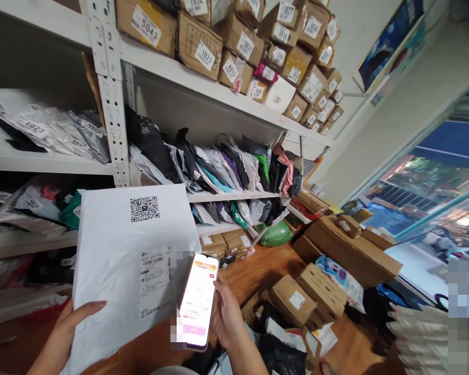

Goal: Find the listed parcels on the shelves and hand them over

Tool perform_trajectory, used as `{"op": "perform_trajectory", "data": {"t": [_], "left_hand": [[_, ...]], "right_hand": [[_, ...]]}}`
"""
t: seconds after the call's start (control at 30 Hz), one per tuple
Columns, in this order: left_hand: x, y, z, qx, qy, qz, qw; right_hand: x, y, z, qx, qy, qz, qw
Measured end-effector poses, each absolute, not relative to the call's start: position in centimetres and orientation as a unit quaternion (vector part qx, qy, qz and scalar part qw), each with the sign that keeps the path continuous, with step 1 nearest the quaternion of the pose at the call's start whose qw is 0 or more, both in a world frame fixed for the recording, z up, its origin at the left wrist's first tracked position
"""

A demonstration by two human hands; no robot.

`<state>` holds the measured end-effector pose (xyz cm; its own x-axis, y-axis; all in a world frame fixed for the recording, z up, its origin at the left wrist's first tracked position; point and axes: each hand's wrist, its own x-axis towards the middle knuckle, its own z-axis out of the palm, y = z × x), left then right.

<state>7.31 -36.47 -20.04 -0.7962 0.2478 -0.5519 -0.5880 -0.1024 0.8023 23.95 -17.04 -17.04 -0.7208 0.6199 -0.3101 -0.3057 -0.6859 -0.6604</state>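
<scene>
A large white mailer parcel (113,250) with a QR code near its top and a printed label lower down is held up at the left. My left hand (72,325) grips its lower left edge, thumb across the front. In my right hand (229,315) is a phone (199,302) with a lit screen, tilted a little to the right. The phone is just in front of the parcel's lower right side. Part of the area around the phone is blurred out in blocks.
White metal shelves (219,94) rise ahead, with numbered boxes on top and bagged parcels (226,164) upright below. Cardboard boxes (293,299) and bags lie on the wooden floor at right. A window (441,182) is at far right.
</scene>
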Motion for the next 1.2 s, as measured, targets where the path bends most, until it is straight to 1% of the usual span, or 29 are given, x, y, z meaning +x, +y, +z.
{"op": "perform_trajectory", "data": {"t": [0.17, 0.37, 0.5, 0.77, 0.97, 1.2], "left_hand": [[7.1, -36.8, -20.6, -0.147, 0.607, 0.721, 0.299], [7.8, -36.3, -20.3, -0.139, 0.613, 0.73, 0.268], [7.8, -36.3, -20.7, -0.119, 0.629, 0.726, 0.251], [7.3, -36.6, -21.4, -0.114, 0.627, 0.715, 0.288], [7.1, -36.5, -21.2, -0.119, 0.617, 0.719, 0.298], [6.9, -36.3, -21.3, -0.127, 0.625, 0.72, 0.274]], "right_hand": [[23.4, -16.6, -18.3, -0.357, -0.304, 0.847, 0.248], [22.4, -16.0, -19.9, -0.389, -0.298, 0.845, 0.215], [22.1, -16.1, -19.4, -0.371, -0.293, 0.864, 0.171], [23.6, -15.9, -17.1, -0.261, -0.265, 0.924, 0.092], [23.5, -16.7, -18.1, -0.225, -0.29, 0.915, 0.166], [23.2, -17.3, -18.6, -0.293, -0.299, 0.874, 0.247]]}}
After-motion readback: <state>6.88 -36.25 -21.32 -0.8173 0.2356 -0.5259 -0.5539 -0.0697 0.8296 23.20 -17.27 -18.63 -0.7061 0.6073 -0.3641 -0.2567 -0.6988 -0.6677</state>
